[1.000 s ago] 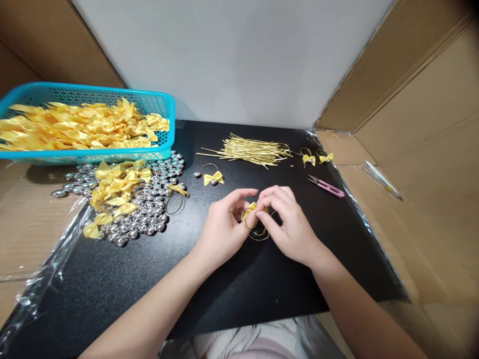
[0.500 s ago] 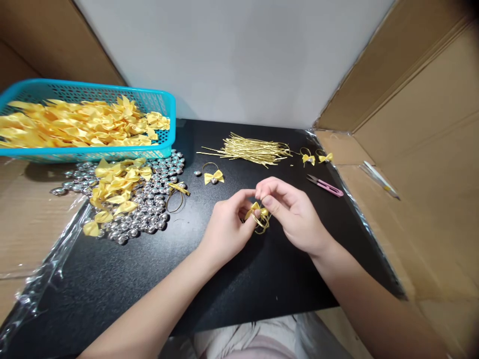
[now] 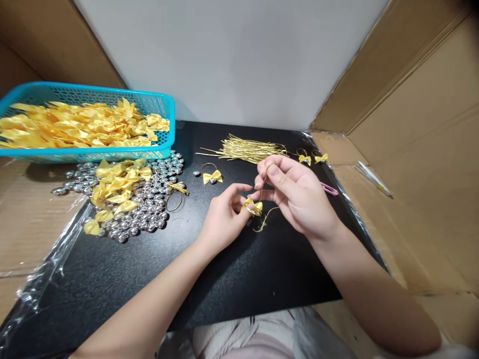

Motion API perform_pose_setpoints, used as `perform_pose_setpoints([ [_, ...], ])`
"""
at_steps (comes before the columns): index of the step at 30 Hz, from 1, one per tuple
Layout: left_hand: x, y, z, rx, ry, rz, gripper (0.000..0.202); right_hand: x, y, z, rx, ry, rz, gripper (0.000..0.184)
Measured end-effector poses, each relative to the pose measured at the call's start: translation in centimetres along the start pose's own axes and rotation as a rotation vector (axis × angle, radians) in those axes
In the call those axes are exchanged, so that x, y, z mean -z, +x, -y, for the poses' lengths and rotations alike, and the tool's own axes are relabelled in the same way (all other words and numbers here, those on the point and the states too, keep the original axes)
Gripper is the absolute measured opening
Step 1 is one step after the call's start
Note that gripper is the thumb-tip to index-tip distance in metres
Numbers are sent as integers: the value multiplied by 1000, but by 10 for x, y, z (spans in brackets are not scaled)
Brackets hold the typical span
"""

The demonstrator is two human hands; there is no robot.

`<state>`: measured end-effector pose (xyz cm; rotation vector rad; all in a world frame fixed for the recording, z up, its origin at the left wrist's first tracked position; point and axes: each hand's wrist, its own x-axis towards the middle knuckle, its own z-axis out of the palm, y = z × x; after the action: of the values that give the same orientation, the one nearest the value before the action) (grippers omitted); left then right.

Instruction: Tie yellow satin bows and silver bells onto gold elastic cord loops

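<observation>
The left hand [image 3: 224, 215] is closed in a pinch, thumb and fingers gripping one yellow bow [image 3: 257, 205] just above the black table [image 3: 224, 294], near its middle. The right hand [image 3: 301, 197] is partly curled, thumb pressed to index finger on one gold cord [image 3: 261, 188], which runs up from the bow; its other fingers reach to the bow's far side, contact unclear. Count on the table: four ringed bows, namely one [image 3: 212, 177] beyond the left hand, one on its side [image 3: 178, 188] by the bead pile [image 3: 149, 218], and two [image 3: 313, 158] at far right; one separate bead [image 3: 196, 173]; one bundle of gold strands [image 3: 243, 148], too many to count; one pink-handled tool [image 3: 330, 188], partly hidden. One blue basket [image 3: 172, 114] holds uncounted bows.
</observation>
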<state>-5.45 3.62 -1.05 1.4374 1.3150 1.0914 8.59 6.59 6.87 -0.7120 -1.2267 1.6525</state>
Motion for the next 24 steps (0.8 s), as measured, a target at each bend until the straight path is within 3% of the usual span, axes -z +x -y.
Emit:
perform_pose_setpoints([
  [15,-1,4,5,104,-100,40,34,-4,12,15,15,-52,0,23],
  [24,-1,5,8,143,-41,7,38,-4,16,23,47,-146,4,27],
])
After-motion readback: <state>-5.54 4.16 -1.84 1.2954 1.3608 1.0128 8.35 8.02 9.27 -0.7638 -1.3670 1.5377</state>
